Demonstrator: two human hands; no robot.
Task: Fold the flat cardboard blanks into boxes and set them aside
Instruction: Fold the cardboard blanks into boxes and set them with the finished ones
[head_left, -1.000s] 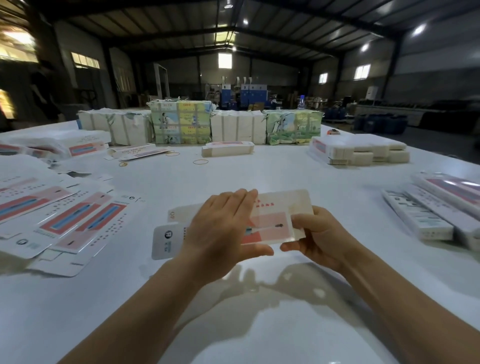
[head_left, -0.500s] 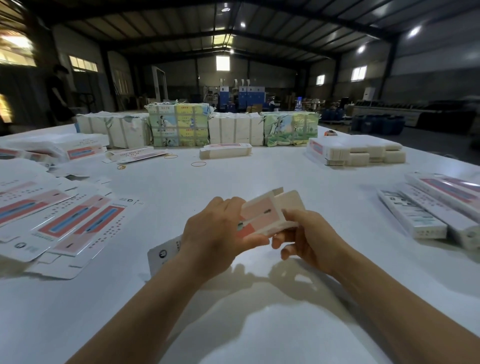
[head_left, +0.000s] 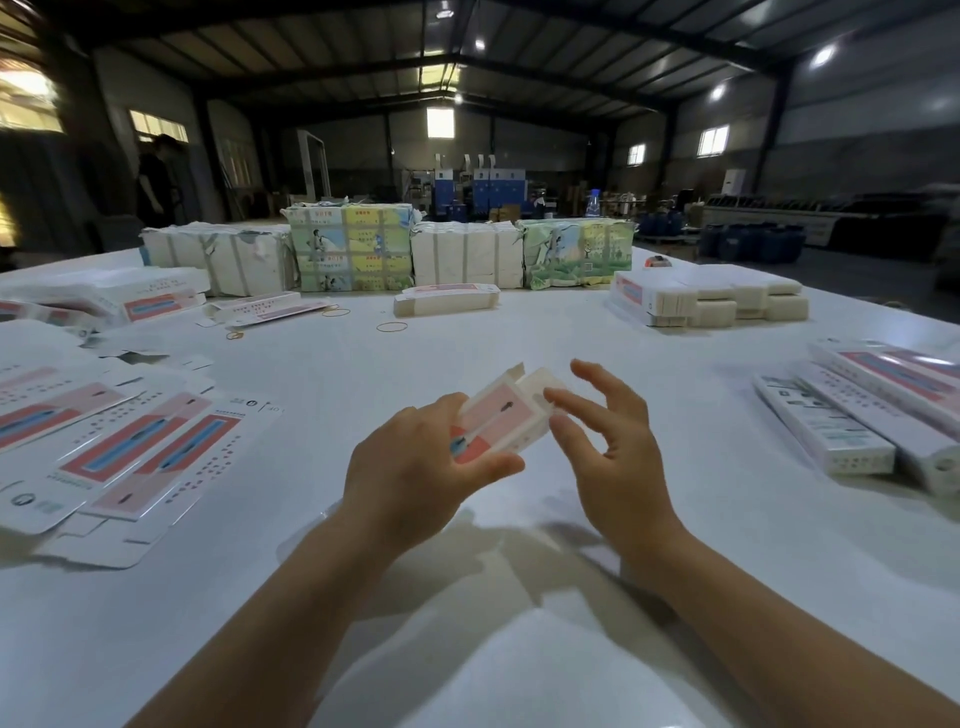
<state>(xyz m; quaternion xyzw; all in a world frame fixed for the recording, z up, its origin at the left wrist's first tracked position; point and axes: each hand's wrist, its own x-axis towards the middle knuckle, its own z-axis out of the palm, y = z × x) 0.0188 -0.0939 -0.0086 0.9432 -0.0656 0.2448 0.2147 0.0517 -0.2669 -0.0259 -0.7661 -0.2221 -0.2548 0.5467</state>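
Note:
My left hand (head_left: 415, 473) grips a pink and white cardboard blank (head_left: 501, 415) that is partly folded into a box shape, its far end with open flaps pointing away from me. The near end is hidden behind my left hand. My right hand (head_left: 608, 447) hovers just right of the box with fingers spread and relaxed; its fingertips are at the box's right edge, and I cannot tell if they touch it. Flat printed blanks (head_left: 119, 441) lie spread on the white table (head_left: 467, 649) at the left. Folded long boxes (head_left: 852, 415) lie at the right.
Bundled stacks of blanks (head_left: 353, 249) stand in a row along the table's far side. Another stack (head_left: 711, 293) sits at the far right, and one folded box (head_left: 447, 299) lies mid-table. Rubber bands (head_left: 392, 326) are scattered nearby. A person (head_left: 156, 182) stands at the far left.
The blank went from flat to a squared-up box shape. My right hand let go of its right end and opened, fingers spread. The left hand kept its hold.

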